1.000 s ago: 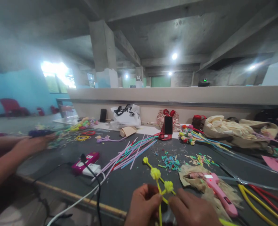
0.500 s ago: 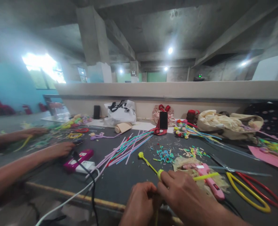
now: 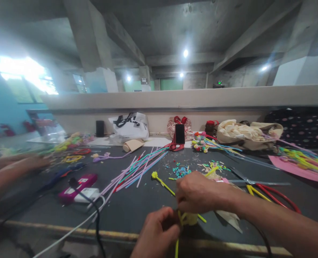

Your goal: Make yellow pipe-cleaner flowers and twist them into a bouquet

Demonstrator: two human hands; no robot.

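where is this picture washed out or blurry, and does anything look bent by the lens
Head view: the window at upper left is blown out to white, haze around it; head view: the co-worker's hand at far left is smeared, while the right hand looks clearer; head view: the pillar leans, probably wide-angle distortion.

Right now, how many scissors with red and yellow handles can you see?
2: one pair of scissors beyond the right forearm, partly hidden; another pair farther off, on the left. More could be hidden.
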